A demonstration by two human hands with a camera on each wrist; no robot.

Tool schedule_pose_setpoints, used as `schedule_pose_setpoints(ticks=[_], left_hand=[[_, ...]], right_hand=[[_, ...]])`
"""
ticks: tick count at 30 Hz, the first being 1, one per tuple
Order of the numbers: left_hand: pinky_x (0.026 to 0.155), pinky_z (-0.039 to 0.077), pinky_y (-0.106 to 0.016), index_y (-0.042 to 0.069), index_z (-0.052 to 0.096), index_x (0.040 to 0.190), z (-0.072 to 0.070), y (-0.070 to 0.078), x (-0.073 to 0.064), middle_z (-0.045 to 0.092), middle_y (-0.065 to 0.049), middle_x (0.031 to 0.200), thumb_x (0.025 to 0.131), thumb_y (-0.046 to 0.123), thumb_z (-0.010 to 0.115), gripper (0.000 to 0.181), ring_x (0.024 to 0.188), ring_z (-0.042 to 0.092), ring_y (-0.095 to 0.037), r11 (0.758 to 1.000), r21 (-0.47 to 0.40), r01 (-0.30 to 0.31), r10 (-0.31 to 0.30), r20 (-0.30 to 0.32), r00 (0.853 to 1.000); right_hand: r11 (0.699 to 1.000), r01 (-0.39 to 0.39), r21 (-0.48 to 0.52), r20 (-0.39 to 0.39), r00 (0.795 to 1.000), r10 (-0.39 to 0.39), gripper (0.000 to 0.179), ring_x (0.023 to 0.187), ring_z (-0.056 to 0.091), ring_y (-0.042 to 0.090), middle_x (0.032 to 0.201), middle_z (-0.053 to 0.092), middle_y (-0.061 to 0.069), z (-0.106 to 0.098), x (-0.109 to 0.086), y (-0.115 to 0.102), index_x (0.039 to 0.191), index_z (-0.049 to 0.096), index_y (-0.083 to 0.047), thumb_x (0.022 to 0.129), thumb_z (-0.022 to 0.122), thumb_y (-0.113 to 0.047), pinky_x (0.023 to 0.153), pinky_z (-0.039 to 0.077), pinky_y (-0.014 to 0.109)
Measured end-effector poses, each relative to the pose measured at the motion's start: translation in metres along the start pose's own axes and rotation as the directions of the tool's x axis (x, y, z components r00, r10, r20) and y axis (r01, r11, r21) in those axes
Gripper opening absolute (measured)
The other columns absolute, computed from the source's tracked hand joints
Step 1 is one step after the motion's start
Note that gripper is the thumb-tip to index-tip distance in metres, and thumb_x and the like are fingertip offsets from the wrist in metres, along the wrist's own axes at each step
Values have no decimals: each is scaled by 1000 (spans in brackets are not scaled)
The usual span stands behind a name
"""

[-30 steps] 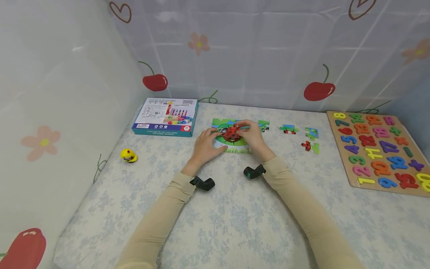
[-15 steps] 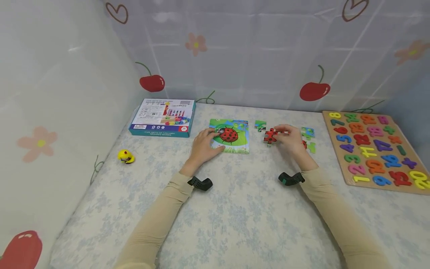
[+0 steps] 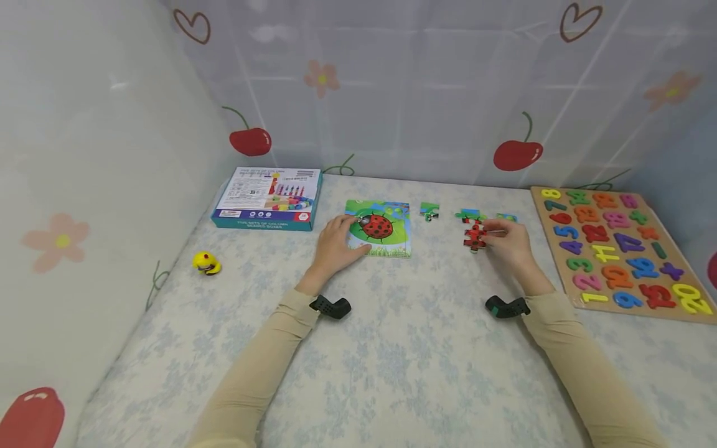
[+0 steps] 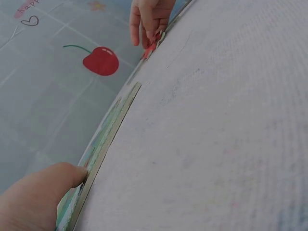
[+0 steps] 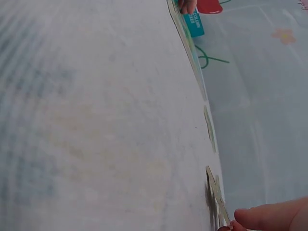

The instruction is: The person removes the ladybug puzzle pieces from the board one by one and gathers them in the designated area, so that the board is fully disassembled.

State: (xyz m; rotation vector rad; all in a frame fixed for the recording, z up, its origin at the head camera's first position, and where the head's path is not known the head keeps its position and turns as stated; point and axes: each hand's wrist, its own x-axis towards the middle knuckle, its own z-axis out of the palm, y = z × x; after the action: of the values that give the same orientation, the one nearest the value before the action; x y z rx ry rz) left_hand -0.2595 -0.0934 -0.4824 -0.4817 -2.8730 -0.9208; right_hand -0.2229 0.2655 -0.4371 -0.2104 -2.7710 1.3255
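From my feed, the left hand point(image 3: 335, 246) rests flat on the left edge of the ladybug puzzle board point(image 3: 386, 239), fingers relaxed, thumb against its edge. Right of that board, the right hand point(image 3: 512, 242) pinches a red puzzle piece point(image 3: 474, 235) down on the tablecloth point(image 3: 392, 348). More loose pieces point(image 3: 430, 211) lie just beyond it, number board point(image 3: 616, 249) further right.

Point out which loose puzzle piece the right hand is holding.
The red ladybug piece, pinched in the right hand. The small green piece and the blue-green piece lie untouched farther back.
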Motion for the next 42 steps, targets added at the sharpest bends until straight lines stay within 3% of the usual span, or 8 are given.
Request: schedule_pose_setpoints(ticks=[2,8,13,17,21,27,34,42], left_hand=[[113,30,-49,12,44,141,0,0,0,43,-9,143,81,48,70,75,136,37,-27,1000,6,16,-16,3,1000],[114,27,-50,9,39,144,0,0,2,37,-12,148,77,54,70,86,138,33,-29,997,40,60,-59,-21,998],[119,19,-50,4,31,149,0,1,1,36,-13,150,76,60,68,99,142,28,-30,988,106,111,-111,2,994],[120,10,-53,4,30,149,-1,2,0,34,-13,151,75,62,67,101,146,20,-32,984,119,130,-133,21,991],[120,10,-53,3,31,148,-1,2,0,34,-13,151,74,62,67,101,146,19,-33,985,110,134,-136,13,991],[120,12,-53,3,32,148,-3,2,0,35,-13,151,75,61,68,101,145,22,-31,985,114,128,-128,-7,992],[119,17,-52,4,36,146,-1,-1,0,39,-11,146,73,61,71,99,139,32,-27,986,112,123,-119,-40,992],[118,17,-52,4,36,145,-2,1,0,40,-12,146,73,59,71,98,137,33,-27,988,101,117,-114,-39,993]], right_hand=[[1000,1,-12,1,1000,-1,35,109,57,38,123,57,28,1,0,0,125,57,6,91,58,-1,72,43,14],[1000,-16,-15,1,1000,16,33,110,55,38,123,57,27,10,-1,-17,125,58,5,94,55,-8,77,47,27],[998,49,40,123,991,-54,33,112,55,39,122,57,27,44,0,-46,124,57,4,95,55,-9,85,51,41],[986,141,89,210,965,-157,31,110,57,38,121,60,25,83,4,-74,121,59,5,93,58,-7,90,50,46],[968,212,132,287,927,-242,34,111,57,38,123,60,24,117,12,-97,123,59,3,90,61,-4,90,51,47],[969,221,114,372,895,-248,49,112,55,36,128,55,23,151,21,-110,135,50,0,89,64,-7,92,50,46],[956,287,55,317,903,-290,45,105,60,36,121,60,24,164,22,-116,128,56,3,85,67,-3,88,52,44],[976,170,137,315,927,-206,42,104,58,33,121,60,21,166,25,-123,126,58,0,85,65,3,87,53,42]])
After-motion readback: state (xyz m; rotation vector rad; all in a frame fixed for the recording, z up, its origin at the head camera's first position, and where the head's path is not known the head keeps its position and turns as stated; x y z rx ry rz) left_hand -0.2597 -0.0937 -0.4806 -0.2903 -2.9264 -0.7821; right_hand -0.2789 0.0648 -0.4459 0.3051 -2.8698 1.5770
